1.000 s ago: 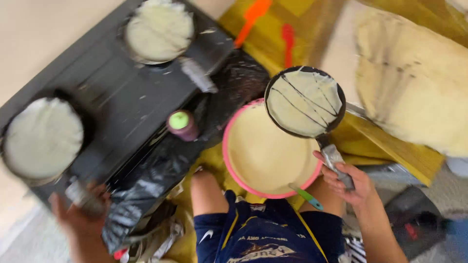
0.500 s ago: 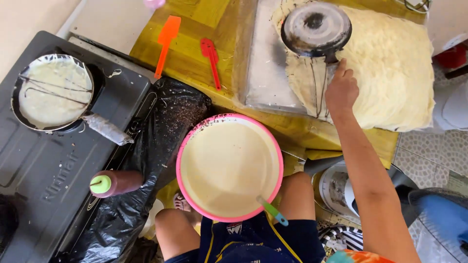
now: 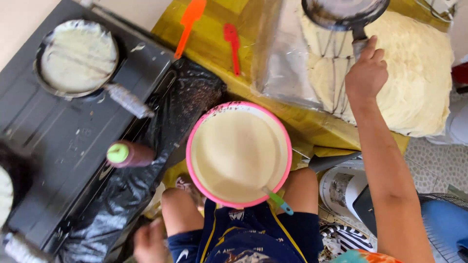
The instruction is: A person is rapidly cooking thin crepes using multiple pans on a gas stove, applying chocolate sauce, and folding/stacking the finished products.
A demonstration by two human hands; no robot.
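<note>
Your right hand (image 3: 366, 73) is clamped on the handle of a small round pan (image 3: 344, 10), and that pan is now turned bottom-up over the stack of thin crepes (image 3: 414, 78) at the far right corner of the worktop (image 3: 312, 127). A second ago you held the same pan face-up over the pink batter bowl (image 3: 239, 154), its face coated with a pale sheet; half a second ago it was already inverted above the stack. So the pan has travelled from the bowl to the pile and flipped. I judge the cooked sheet is being dropped onto the stack, though the pan's face is hidden, so I cannot tell whether the sheet has come free.

The bowl sits between your knees, full of pale batter, with a green-handled utensil (image 3: 279, 200) resting on its near rim. It has not moved; only your view has swung right.

Your left hand (image 3: 148, 239) is low at the near edge of the picture, beside your left knee. Only part of it shows, and I cannot tell whether it is open or closed on anything. A second ago it was down by the stove's near corner.

On the black stove (image 3: 58, 141) at the left, another pan with a pale sheet (image 3: 78, 57) sits unattended, and a brown bottle with a green cap (image 3: 127, 154) lies beside it. An orange spatula (image 3: 189, 23) and a red spatula (image 3: 232, 42) lie untouched at the far edge.
</note>
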